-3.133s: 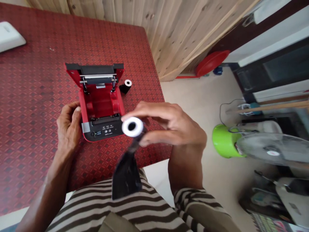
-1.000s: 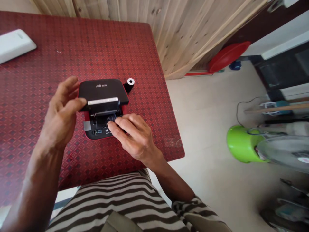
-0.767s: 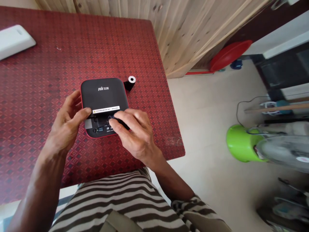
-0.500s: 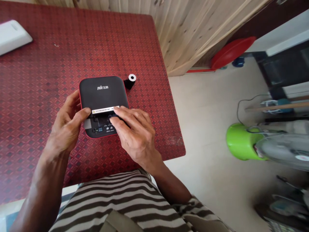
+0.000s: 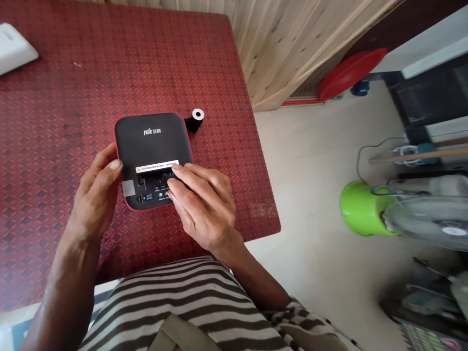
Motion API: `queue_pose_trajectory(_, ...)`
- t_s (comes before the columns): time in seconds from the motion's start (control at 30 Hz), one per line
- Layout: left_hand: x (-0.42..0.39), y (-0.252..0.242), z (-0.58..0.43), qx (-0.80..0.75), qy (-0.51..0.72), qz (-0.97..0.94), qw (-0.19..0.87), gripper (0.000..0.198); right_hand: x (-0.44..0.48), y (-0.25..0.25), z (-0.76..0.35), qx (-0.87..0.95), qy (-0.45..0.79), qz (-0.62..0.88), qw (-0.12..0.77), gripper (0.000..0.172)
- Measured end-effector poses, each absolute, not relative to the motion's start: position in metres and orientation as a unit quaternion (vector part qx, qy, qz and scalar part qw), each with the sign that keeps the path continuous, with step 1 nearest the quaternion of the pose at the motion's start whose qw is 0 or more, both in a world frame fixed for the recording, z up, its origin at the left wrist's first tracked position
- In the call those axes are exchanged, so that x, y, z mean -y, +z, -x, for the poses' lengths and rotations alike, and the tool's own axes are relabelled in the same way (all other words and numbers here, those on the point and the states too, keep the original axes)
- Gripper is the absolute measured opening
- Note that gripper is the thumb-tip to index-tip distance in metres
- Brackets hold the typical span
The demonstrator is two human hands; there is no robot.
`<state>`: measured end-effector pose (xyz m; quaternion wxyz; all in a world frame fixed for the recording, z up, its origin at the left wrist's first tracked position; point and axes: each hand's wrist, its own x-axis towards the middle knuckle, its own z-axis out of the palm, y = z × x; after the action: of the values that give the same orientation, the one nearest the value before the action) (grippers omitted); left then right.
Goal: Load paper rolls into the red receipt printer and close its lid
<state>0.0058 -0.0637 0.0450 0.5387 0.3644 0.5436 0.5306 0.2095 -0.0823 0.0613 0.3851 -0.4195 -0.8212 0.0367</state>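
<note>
A flat, square black device point(image 5: 153, 146) with rounded corners and a red edge lies on the red patterned table point(image 5: 91, 92). Across it runs a white warning label point(image 5: 157, 166), and below that a recess point(image 5: 155, 179) shows dark parts and small printed marks. My left hand point(image 5: 97, 192) grips the device's left side, thumb on the edge. At the recess, my right hand point(image 5: 204, 204) has its fingers bent and close together over the right part; whatever they pinch is hidden. Just beyond the device's far right side is a small black item with a white ring-shaped end point(image 5: 198, 114).
A white object point(image 5: 14, 48) lies at the table's far left. Wooden panelling point(image 5: 278, 44) rises behind the table. To the right on the floor are a green bucket point(image 5: 360, 207), a clear round cover point(image 5: 424, 222) and a red basin point(image 5: 351, 73).
My left thumb has slid off the device's top to its left edge. My right fingers stay at the recess, slightly lower. The view has shifted a little.
</note>
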Motion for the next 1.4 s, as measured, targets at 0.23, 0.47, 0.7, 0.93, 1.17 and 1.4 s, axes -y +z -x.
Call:
queue_pose_trajectory(0.23, 0.078, 0.047, 0.006, -0.57, 0.495, -0.395, 0.524, 0.038, 0.097, 0.054, -0.227, 0.765, 0.074, 0.451, 0.454, 0.026)
queue_pose_trajectory(0.47, 0.095, 0.05, -0.004, -0.607, 0.486, -0.393, 0.491, 0.041, 0.102, 0.037, -0.227, 0.722, 0.094, 0.497, 0.472, 0.03)
queue_pose_trajectory(0.7, 0.098, 0.053, -0.001, -0.622, 0.451, -0.443, 0.462, 0.044, 0.102, 0.033, -0.227, 0.727, 0.133, 0.516, 0.433, 0.027)
queue_pose_trajectory(0.93, 0.096, 0.057, -0.005, -0.625, 0.453, -0.414, 0.483, 0.046, 0.101, 0.028, -0.23, 0.731, 0.155, 0.503, 0.434, 0.028)
queue_pose_trajectory(1.17, 0.093, 0.061, -0.024, -0.618, 0.5, -0.346, 0.498, 0.043, 0.1, 0.027, -0.23, 0.728, 0.163, 0.507, 0.433, 0.028)
queue_pose_trajectory(1.4, 0.093, 0.062, -0.031, -0.607, 0.541, -0.306, 0.496, 0.046, 0.098, 0.027, -0.23, 0.721, 0.185, 0.491, 0.452, 0.026)
